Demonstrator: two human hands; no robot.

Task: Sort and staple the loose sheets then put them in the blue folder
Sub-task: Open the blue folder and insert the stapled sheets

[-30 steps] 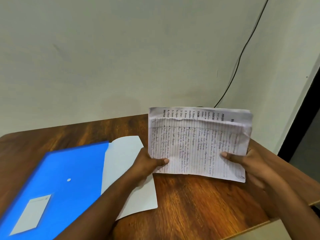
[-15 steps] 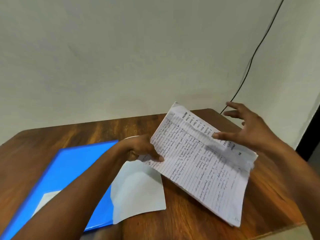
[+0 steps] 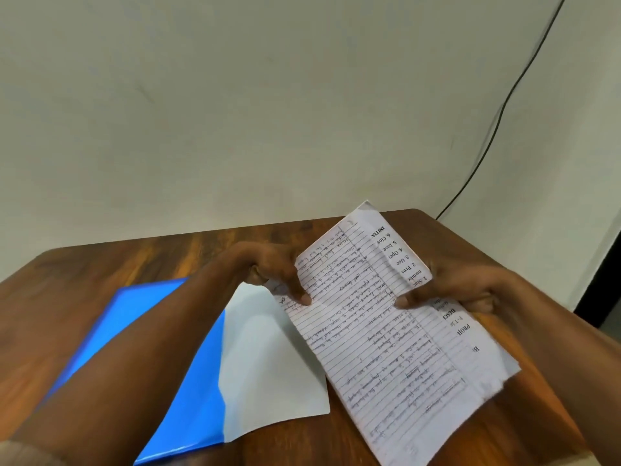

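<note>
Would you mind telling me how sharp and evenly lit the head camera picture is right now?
Head view: soft, even light with no glare; the handwriting on the sheets is smeared and unreadable, though the printed text is partly legible; the blue folder blurs at the lower edge; wide-angle bending curves the table edge.

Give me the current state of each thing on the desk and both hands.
Sheets: stacked, unevenly aligned, held above the table.
Left hand: pinches the stack's left edge.
Right hand: pinches its right edge.
Blue folder: lies flat, white sheet on it.
</note>
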